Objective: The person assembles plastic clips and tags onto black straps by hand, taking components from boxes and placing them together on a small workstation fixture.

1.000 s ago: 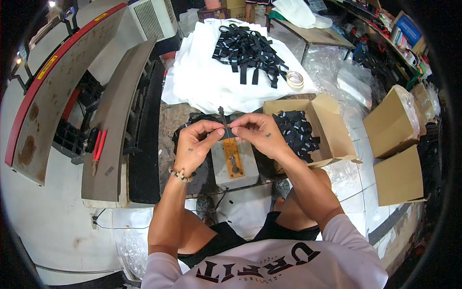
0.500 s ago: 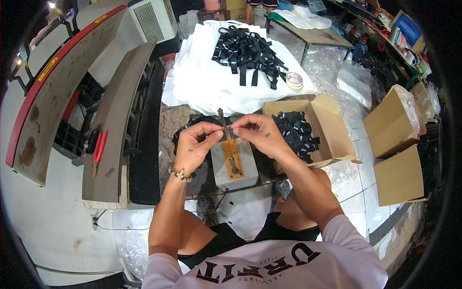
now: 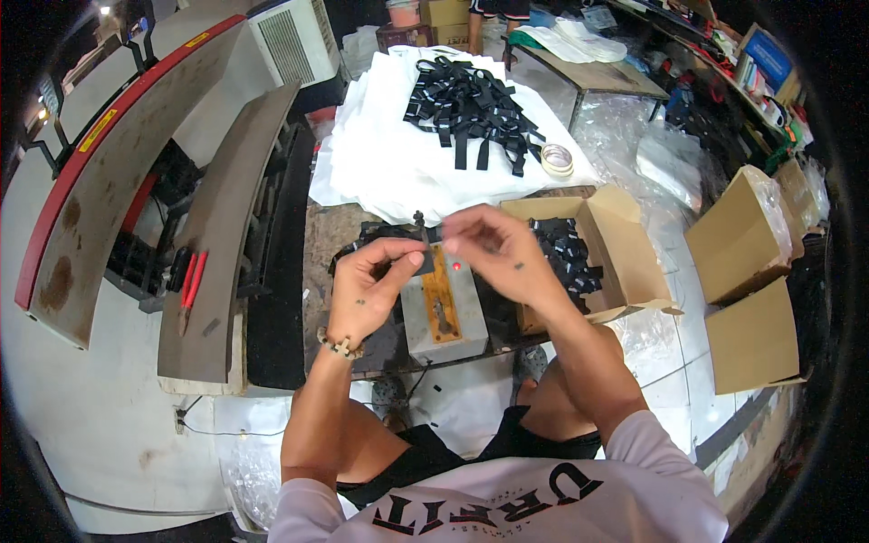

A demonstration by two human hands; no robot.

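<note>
Black strap piece [image 3: 425, 258] is pinched between the fingertips of both hands, just above the small grey machine [image 3: 444, 312] on the workbench [image 3: 321, 244]. Left hand [image 3: 367, 285] closes thumb and first fingers on the lower left part of the piece, and right hand [image 3: 498, 253] closes its fingertips on the upper right end, so the two hands almost touch each other over it. The piece is small and partly hidden by the fingers, so its exact shape I cannot tell. Grey machine has an orange plate [image 3: 437, 290] on top, a thin upright pin [image 3: 419, 220] at its far end and a small red light [image 3: 457, 266]. On the left wrist sits a beaded bracelet [image 3: 339, 345]. Just beside the right hand stands an open cardboard box [image 3: 625, 249] with more black pieces [image 3: 566, 253] inside. Farther on the table lies a white cloth [image 3: 389, 163] with a heap of black straps [image 3: 471, 100] and a roll of tape [image 3: 557, 160]. Two more cardboard boxes [image 3: 742, 281] stand well apart at the right. A red-handled tool [image 3: 188, 288] lies on the long bench at the left
</note>
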